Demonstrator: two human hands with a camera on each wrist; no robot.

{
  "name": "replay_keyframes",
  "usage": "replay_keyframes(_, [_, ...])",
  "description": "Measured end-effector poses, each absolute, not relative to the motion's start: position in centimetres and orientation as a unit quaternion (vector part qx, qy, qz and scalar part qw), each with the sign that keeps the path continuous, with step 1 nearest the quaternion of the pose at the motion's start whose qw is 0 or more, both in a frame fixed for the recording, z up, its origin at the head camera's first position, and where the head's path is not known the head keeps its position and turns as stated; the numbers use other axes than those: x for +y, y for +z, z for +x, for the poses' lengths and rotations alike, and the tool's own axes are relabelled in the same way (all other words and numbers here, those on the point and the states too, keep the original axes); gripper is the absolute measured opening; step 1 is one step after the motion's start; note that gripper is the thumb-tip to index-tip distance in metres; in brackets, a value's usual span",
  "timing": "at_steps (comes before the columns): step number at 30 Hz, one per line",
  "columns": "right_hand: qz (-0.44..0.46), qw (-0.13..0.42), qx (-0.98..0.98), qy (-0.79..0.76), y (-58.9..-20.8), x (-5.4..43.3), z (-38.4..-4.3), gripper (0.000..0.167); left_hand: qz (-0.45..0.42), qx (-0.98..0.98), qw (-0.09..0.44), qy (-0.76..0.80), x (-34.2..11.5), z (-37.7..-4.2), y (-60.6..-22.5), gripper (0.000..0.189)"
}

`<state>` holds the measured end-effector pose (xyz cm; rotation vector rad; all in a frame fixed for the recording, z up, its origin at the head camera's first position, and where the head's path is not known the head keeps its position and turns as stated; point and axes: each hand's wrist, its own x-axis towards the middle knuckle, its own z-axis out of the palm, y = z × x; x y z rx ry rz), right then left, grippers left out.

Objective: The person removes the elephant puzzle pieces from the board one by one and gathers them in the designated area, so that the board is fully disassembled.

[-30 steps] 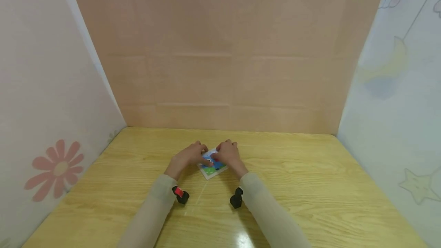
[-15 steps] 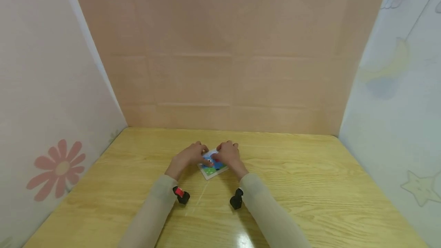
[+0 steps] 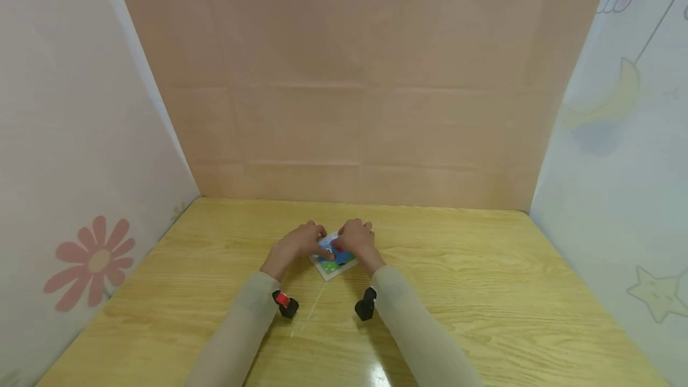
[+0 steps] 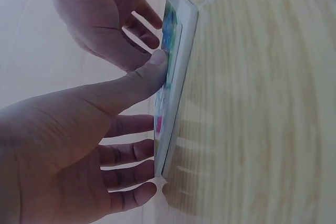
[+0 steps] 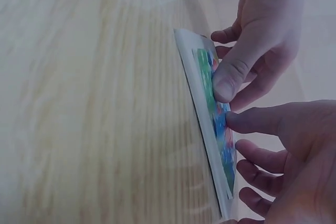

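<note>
Lying flat on the table is a small picture board (image 3: 329,269), a flat puzzle by its look, with a white border and a blue, green and red printed face. My left hand (image 3: 292,246) is at its left side, thumb pressing on the picture and fingers reaching its far left edge. From the right, my right hand (image 3: 358,241) rests over the board, its thumb touching the picture near the left thumb. In the left wrist view the printed layer sits raised on the white base (image 4: 181,59). Both hands hide much of the picture.
The wood-grain table (image 3: 462,279) runs back to a brown paper-like backdrop (image 3: 360,94). Pale walls stand on either side, with a pink flower (image 3: 95,261) on the left and a star (image 3: 658,292) on the right. Black wrist cameras (image 3: 288,306) hang near the tabletop.
My left thumb has slid slightly right across the picture, and my right wrist has shifted a little inward. The board stays in nearly the same place while the view drifts slightly.
</note>
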<state>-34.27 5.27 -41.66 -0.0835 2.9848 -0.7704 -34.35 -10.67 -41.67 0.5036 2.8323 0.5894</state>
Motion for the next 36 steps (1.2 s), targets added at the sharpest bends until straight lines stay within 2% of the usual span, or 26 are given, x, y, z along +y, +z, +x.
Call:
replay_keyframes(13, [-0.040,0.026,0.958,-0.282,-41.73,5.38,-34.17,0.020,0.162,0.958,0.108,0.212,-10.65,-34.39,-41.94,0.064])
replay_keyframes(29, [-0.030,0.018,0.977,-0.209,-41.70,5.02,-34.31,0.029,0.163,0.960,0.101,0.205,-10.42,-34.38,-41.71,0.062])
replay_keyframes(36, [-0.032,0.021,0.974,-0.222,-41.76,5.10,-34.29,0.027,0.162,0.961,0.100,0.199,-10.37,-34.44,-41.64,0.062])
